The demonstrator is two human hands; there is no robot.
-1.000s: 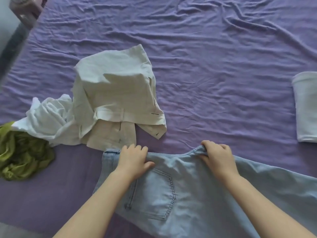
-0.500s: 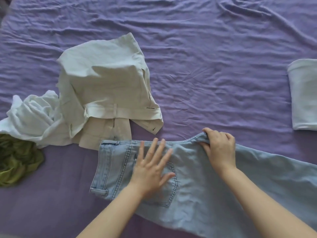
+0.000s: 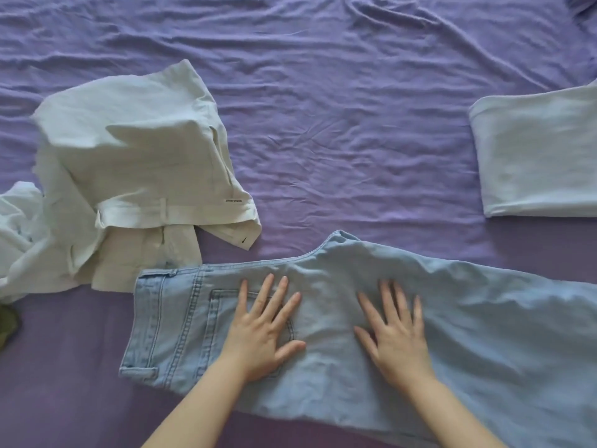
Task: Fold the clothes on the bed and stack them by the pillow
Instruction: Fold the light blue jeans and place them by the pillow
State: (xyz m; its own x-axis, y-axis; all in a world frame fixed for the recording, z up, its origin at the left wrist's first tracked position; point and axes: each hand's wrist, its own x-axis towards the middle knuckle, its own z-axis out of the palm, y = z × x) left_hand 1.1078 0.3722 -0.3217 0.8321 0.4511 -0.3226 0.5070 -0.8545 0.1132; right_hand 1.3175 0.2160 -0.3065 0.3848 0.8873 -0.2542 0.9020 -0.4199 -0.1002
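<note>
While the jeans (image 3: 403, 276) lie flat, both hands' fingers (image 3: 277, 295) press them, spread.

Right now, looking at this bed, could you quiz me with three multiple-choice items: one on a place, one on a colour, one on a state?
1. Where does the folded white garment lie?
A. right edge
B. under the jeans
C. on the beige trousers

2. What colour is the bedsheet?
A. green
B. purple
C. grey

3. How are both hands on the jeans?
A. gripping the waistband
B. lifted clear
C. flat, fingers spread

Answers: A, it sits alone at the right; B, purple throughout; C, left hand and right hand press flat.
</note>
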